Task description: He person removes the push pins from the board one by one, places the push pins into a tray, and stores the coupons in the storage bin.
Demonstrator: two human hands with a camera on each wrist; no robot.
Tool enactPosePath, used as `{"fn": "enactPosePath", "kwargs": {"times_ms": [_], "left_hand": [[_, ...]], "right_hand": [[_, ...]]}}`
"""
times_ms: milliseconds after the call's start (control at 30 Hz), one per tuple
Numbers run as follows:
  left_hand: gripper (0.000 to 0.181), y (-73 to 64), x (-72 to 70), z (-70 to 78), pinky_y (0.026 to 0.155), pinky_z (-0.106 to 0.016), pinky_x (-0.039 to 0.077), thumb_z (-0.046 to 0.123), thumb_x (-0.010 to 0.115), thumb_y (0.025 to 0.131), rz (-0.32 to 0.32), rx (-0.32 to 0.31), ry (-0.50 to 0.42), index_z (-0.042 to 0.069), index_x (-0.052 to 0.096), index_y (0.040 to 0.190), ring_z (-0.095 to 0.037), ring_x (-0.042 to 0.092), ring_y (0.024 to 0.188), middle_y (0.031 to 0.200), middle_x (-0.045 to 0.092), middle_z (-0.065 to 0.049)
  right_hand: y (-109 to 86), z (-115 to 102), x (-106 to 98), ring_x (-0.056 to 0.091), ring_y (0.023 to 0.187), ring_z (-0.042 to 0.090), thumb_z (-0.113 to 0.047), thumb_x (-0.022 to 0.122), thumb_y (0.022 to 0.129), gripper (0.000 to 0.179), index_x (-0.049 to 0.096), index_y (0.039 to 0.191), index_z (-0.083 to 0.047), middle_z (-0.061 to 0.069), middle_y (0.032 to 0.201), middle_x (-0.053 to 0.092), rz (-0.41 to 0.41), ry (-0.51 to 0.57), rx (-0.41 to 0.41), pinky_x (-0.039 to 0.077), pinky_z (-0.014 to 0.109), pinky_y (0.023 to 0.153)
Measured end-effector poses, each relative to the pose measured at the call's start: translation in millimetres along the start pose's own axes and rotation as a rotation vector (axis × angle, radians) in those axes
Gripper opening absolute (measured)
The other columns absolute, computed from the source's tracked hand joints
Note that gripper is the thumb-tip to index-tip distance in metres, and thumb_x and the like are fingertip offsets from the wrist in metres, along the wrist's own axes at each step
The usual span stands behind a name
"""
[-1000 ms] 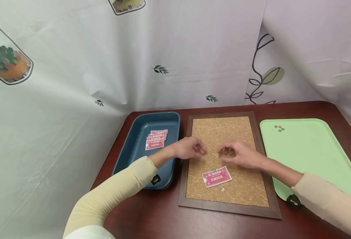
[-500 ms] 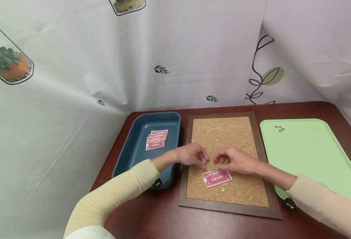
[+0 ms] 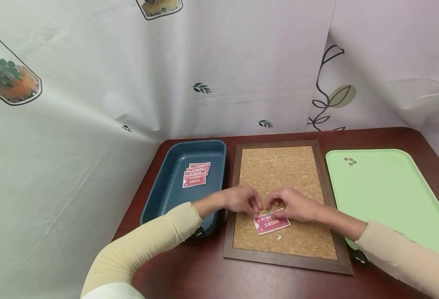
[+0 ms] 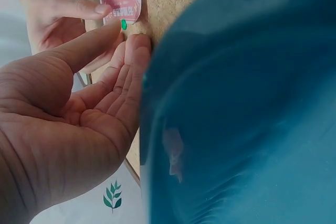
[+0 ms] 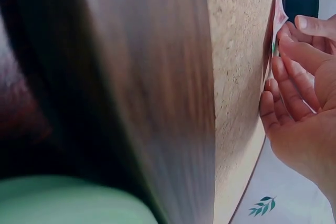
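Observation:
A pink-and-white paper coupon (image 3: 272, 225) lies slightly tilted on a wood-framed cork board (image 3: 279, 170), with a small green pushpin (image 3: 268, 212) at its top edge. My left hand (image 3: 241, 199) is at the coupon's upper left corner, fingertips down at the cork. From the other side, my right hand (image 3: 297, 204) reaches in, its thumb over the coupon's upper right part. In the left wrist view, the left thumb points at the green pin (image 4: 124, 24) and the left fingers stretch loosely. The right wrist view shows one corner of the coupon (image 5: 280, 15) bent up from the board.
A deep blue tray (image 3: 159, 199) on the left holds several overlapping pink coupons (image 3: 194, 176). On the right, a light green tray (image 3: 380, 187) carries several small round pieces (image 3: 350, 161). Small clear bits (image 3: 278, 237) sit on the cork. A printed white curtain (image 3: 241, 62) hangs behind.
Both hands have come down the board toward the near side and closer together, from above the coupon to its top edge. The right thumb now overlaps the coupon, which has stayed in place.

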State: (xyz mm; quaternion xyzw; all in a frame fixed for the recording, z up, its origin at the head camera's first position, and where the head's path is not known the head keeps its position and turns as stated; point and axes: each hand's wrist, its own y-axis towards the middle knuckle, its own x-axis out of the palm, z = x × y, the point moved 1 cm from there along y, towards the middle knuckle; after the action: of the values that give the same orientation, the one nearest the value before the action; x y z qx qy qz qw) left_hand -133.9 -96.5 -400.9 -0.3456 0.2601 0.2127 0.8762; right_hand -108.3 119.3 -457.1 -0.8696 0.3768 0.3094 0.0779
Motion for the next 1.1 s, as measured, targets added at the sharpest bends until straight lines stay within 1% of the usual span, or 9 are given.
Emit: {"fn": "enactPosePath", "kwargs": {"times_ms": [100, 233, 367, 700, 867, 967, 1100], "left_hand": [[0.016, 0.2, 2.2, 0.3, 0.075, -0.017, 0.05, -0.001, 0.081, 0.092, 0.0, -0.004, 0.0, -0.002, 0.074, 0.107, -0.004, 0.063, 0.083, 0.093, 0.075, -0.006], [0.016, 1.3, 4.8, -0.3, 0.074, -0.017, 0.049, 0.001, 0.083, 0.091, 0.007, -0.011, 0.012, 0.001, 0.075, 0.105, -0.003, 0.063, 0.081, 0.088, 0.072, 0.002], [0.016, 1.5, 6.7, 0.5, 0.073, -0.017, 0.049, 0.002, 0.083, 0.091, 0.005, -0.019, 0.019, 0.003, 0.075, 0.106, -0.002, 0.061, 0.08, 0.086, 0.07, 0.006], [0.017, 1.1, 8.2, 2.5, 0.071, -0.016, 0.048, 0.003, 0.085, 0.09, 0.008, -0.012, 0.03, 0.003, 0.075, 0.104, -0.001, 0.06, 0.078, 0.084, 0.069, 0.006], [0.017, 2.1, 9.5, 3.1, 0.07, -0.016, 0.048, 0.005, 0.086, 0.09, 0.015, -0.009, 0.049, 0.003, 0.075, 0.103, 0.0, 0.059, 0.076, 0.083, 0.069, 0.006], [0.017, 3.2, 10.9, 3.2, 0.069, -0.015, 0.047, 0.005, 0.086, 0.09, 0.018, -0.019, 0.052, 0.003, 0.074, 0.102, 0.0, 0.059, 0.075, 0.082, 0.068, 0.006], [0.016, 3.5, 12.2, 4.8, 0.069, -0.015, 0.046, 0.004, 0.086, 0.089, 0.024, -0.032, 0.052, 0.003, 0.074, 0.101, -0.001, 0.058, 0.074, 0.08, 0.067, 0.006]], "right_hand": [[0.4, -1, 2, 0.063, 0.089, 0.015, -0.004, 0.085, 0.087, 0.018, 0.077, 0.102, -0.01, -0.005, 0.096, 0.073, 0.001, -0.005, 0.003, 0.054, 0.032, 0.079], [1.4, -3, 3, 0.063, 0.09, 0.014, -0.003, 0.084, 0.088, 0.016, 0.076, 0.1, -0.011, -0.006, 0.095, 0.072, 0.0, -0.009, 0.011, 0.054, 0.032, 0.08], [3.0, -5, 3, 0.061, 0.089, 0.014, -0.002, 0.084, 0.088, 0.016, 0.076, 0.098, -0.012, -0.006, 0.093, 0.071, -0.005, -0.016, 0.017, 0.053, 0.032, 0.079], [5.3, -7, 4, 0.061, 0.087, 0.013, 0.001, 0.081, 0.086, 0.018, 0.074, 0.094, -0.013, -0.007, 0.09, 0.07, 0.003, -0.04, 0.023, 0.053, 0.031, 0.079], [7.4, -6, 6, 0.058, 0.083, 0.011, 0.002, 0.081, 0.084, 0.019, 0.073, 0.091, -0.013, -0.008, 0.085, 0.067, 0.015, -0.051, 0.021, 0.049, 0.027, 0.074], [8.3, -5, 8, 0.056, 0.08, 0.011, 0.002, 0.081, 0.083, 0.019, 0.072, 0.089, -0.014, -0.008, 0.083, 0.064, 0.025, -0.057, 0.026, 0.047, 0.026, 0.071], [8.7, -5, 9, 0.056, 0.079, 0.012, 0.002, 0.081, 0.082, 0.02, 0.071, 0.088, -0.014, -0.008, 0.082, 0.064, 0.035, -0.06, 0.034, 0.046, 0.025, 0.07]]}}
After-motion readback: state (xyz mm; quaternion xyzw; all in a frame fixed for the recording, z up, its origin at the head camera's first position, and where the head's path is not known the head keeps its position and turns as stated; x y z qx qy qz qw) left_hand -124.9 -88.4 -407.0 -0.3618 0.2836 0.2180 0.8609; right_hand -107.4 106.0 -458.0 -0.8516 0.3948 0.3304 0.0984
